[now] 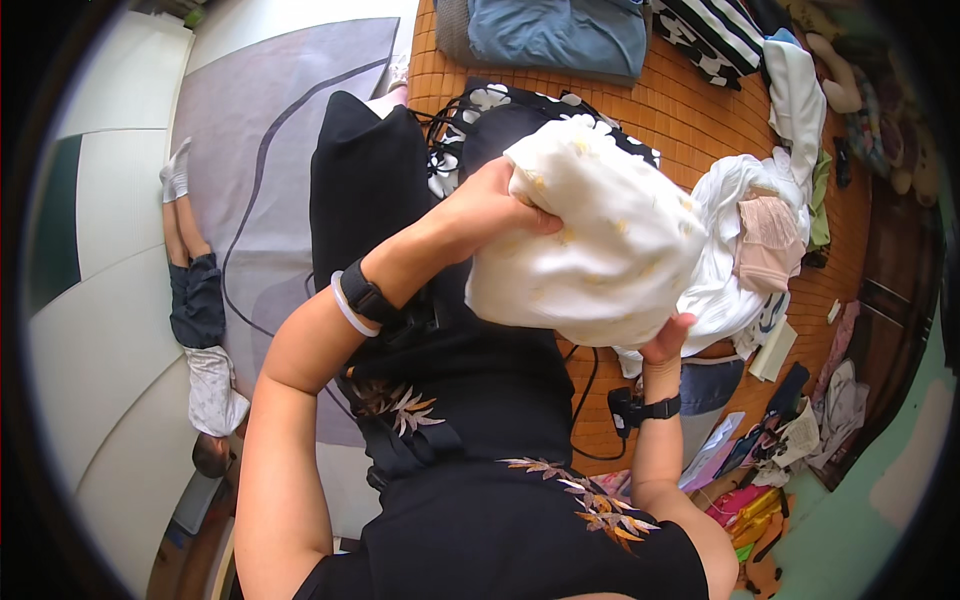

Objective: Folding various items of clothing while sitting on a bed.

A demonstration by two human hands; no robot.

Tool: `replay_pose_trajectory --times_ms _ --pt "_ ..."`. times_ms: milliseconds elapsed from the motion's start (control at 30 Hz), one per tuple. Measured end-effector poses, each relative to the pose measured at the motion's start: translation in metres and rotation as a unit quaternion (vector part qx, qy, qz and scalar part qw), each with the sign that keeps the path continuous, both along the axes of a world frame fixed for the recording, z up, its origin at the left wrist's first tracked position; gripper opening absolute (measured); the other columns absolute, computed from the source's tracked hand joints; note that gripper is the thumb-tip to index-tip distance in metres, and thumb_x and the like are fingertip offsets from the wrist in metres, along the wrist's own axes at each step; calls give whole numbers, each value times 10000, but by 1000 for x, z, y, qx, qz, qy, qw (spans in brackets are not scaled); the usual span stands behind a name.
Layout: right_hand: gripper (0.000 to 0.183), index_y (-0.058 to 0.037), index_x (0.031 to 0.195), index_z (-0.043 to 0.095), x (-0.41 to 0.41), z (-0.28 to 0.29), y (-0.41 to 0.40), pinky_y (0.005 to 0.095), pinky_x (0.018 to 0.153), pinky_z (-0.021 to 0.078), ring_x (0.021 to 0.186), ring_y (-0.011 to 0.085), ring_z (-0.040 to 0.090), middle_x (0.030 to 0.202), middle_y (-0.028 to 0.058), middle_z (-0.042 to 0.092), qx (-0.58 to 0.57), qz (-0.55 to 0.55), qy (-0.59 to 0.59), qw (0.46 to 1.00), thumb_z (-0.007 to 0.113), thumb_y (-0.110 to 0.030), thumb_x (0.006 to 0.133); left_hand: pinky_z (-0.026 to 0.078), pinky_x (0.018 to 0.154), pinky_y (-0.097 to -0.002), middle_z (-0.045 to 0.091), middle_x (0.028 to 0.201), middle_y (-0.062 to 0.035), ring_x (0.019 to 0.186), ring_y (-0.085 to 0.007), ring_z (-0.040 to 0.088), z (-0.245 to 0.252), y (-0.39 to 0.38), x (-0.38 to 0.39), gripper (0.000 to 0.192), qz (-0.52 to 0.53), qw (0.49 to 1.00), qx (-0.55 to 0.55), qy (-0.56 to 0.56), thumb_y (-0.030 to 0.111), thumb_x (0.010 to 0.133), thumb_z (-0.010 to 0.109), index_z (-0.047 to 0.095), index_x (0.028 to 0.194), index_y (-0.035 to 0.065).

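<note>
A white cloth garment with a small yellow print (592, 240) is held up between my two hands, above my lap. My left hand (499, 210) grips its upper left edge, thumb on top. My right hand (667, 341) pinches its lower right corner, most fingers hidden behind the cloth. Under it, partly covered, a black fabric with white flowers (487, 101) lies by my knees. Right of the garment a crumpled white garment (720, 300) lies on the brown woven mat (697, 120), with a folded pink lace-trimmed garment (769, 240) on top.
Folded blue clothing (559, 37) and black-and-white striped clothing (709, 37) lie at the mat's far side. A black cable (596, 405) runs near my right wrist. Another person (206, 322) is on the left, beside white cabinets (112, 195). Clothes and other items are piled at the lower right.
</note>
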State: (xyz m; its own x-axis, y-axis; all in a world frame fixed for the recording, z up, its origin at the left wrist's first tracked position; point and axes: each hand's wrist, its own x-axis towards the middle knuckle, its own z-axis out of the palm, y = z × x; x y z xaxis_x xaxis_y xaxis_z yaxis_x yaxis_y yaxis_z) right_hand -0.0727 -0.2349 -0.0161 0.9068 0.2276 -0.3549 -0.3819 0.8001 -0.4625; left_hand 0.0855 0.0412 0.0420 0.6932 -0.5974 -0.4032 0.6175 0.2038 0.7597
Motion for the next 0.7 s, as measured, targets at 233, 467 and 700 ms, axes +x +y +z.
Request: replay_pose_trajectory --times_ms 233,467,700 --pt "484 -18 1268 341 58 0 35 355 954 362 1115 232 450 1230 103 449 -217 -100 104 965 532 -97 830 417 861 -297 559 1037 -73 965 -164 533 -33 -4 25 509 58 995 33 -75 -6 689 640 442 1157 13" --pt "397 26 1166 437 105 -17 43 296 867 409 982 183 526 1096 102 540 -297 -68 96 948 577 -43 801 421 858 -303 538 1067 -77 970 -172 527 -59 -5 38 503 117 989 87 -20 38 731 627 401 1180 28" --pt "448 23 1180 406 100 -23 35 291 886 375 1010 178 494 1111 109 518 -365 -79 70 925 602 -66 787 389 894 -329 450 1187 -108 1062 -192 462 -74 -12 41 531 169 951 243 -93 39 763 587 349 1236 7"
